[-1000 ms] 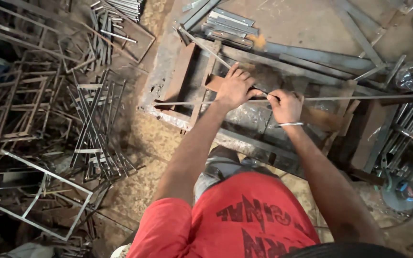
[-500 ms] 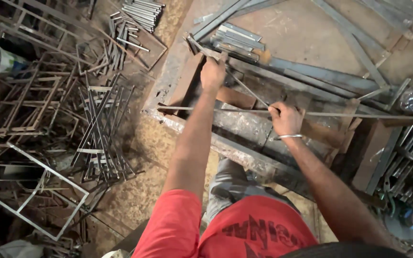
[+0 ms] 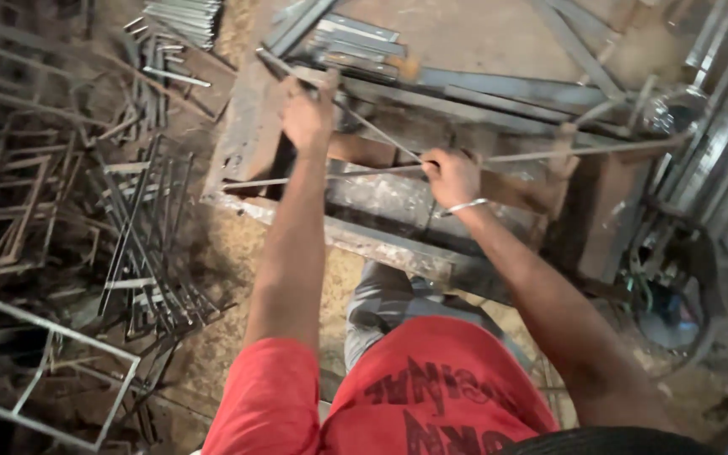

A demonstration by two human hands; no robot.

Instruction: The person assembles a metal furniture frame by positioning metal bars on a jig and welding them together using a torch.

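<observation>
Steel rod work at a scrap-strewn metal bench: a person in a red shirt leans over a heavy steel workbench (image 3: 355, 240), both arms stretched fwd. Left hand (image 3: 307, 114) is up at the far-left end of the bench, fingers curled tight round the end of a thin rod piece (image 3: 381, 135) that slants down & right toward the other hand. Right hand (image 3: 451, 175), a metal bangle (image 3: 463, 206) on its wrist, is fisted, fingers pressed together round a long thin rod (image 3: 549, 155) lying roughly level across the bench, one end out past the left edge, the other running right toward upright pipes. The two rods meet at or just beside the right fist; can't tell if they're one bent piece. Flat steel bars (image 3: 355, 34) lie stacked beyond the left hand. On the dirt floor to the left: welded rod frames (image 3: 153, 244) heaped in a pile, w/ a bundle of short cut rods (image 3: 183, 17) at the top edge. A round metal tub (image 3: 676, 295) sits low right, near the bench.
</observation>
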